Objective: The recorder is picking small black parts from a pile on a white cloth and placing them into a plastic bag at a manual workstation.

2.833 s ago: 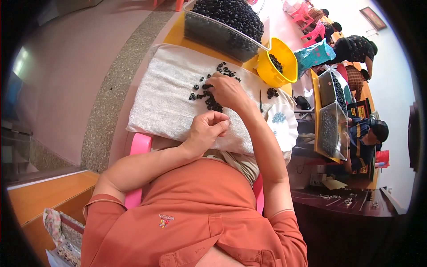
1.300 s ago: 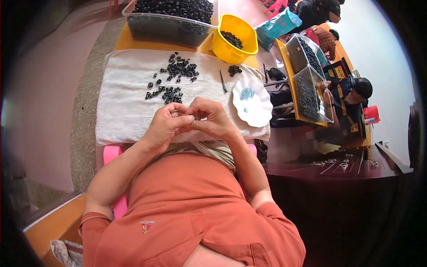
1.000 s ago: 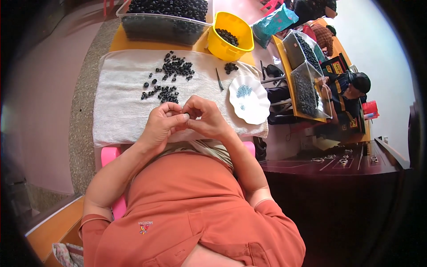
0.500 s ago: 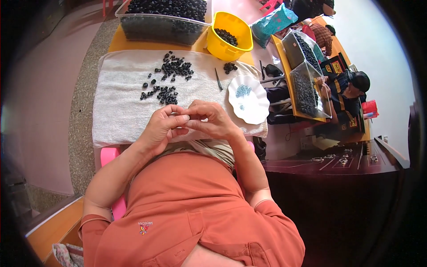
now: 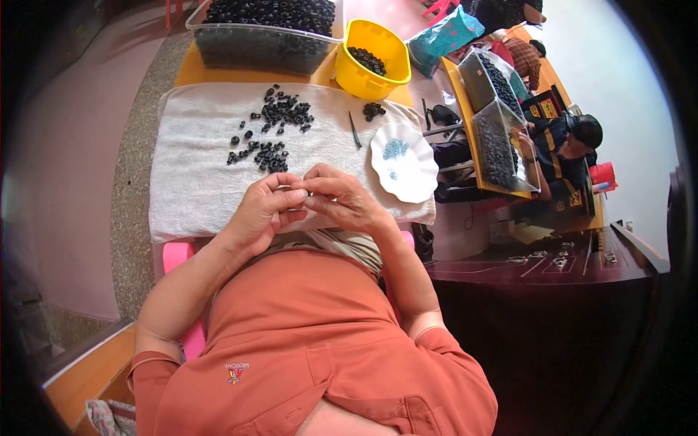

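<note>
My left hand (image 5: 270, 201) and my right hand (image 5: 340, 196) meet over the near edge of a white towel (image 5: 196, 189). Thumbs and fingertips of both are pinched together on something small and dark, mostly covered by the fingers. Just beyond lie loose black ring-like pieces (image 5: 271, 156), with a larger scatter of black pieces (image 5: 285, 112) behind them. To the right of my hands a white scalloped plate (image 5: 414, 176) carries small bluish bits (image 5: 395, 149). Black tweezers (image 5: 355, 131) lie left of the plate, and a small cluster of black pieces (image 5: 373, 111) sits beyond it.
A clear bin (image 5: 262, 47) full of black pieces stands at the table's far side, beside a yellow tub (image 5: 371, 83) partly filled with them. Rightward, another person (image 5: 574, 149) sits at a table with clear bins (image 5: 502, 152). A dark wooden surface (image 5: 538, 265) lies near right.
My fingers have shifted slightly, the right hand's fingers opening a little from the pinch. The whole view has moved a touch; the things on the towel stay in place.
</note>
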Demonstrator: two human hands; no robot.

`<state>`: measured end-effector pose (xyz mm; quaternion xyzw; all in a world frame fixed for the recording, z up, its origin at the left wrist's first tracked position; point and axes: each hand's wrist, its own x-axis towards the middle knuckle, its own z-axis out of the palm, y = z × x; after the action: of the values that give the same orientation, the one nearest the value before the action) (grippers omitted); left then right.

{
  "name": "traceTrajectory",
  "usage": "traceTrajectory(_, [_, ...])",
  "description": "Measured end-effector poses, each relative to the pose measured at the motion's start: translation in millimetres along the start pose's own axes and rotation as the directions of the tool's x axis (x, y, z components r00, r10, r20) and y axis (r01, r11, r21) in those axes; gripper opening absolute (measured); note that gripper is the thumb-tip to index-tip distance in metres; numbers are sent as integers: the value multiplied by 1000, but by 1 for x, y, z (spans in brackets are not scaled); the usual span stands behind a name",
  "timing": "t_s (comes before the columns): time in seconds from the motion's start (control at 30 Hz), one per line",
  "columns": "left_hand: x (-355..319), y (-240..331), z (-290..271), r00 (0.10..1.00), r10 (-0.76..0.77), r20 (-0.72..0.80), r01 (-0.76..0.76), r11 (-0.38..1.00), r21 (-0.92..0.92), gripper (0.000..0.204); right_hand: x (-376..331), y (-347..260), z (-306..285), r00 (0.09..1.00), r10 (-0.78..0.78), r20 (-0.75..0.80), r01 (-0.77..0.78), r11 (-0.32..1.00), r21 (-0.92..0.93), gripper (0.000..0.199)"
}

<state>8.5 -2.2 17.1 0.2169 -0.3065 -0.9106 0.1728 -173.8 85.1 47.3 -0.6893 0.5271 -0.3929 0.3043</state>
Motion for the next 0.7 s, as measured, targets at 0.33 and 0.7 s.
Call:
traceTrajectory(0.33, [4, -4, -3, 988, 93, -125, -95, 995, -7, 19, -13, -5, -11, 984, -16, -177, 9, 999, -43, 22])
traceTrajectory(0.7, [2, -7, 1, 988, 73, -135, -71, 997, 22, 14, -58, 36, -106, 890, 267, -370, -449, 657, -605, 18])
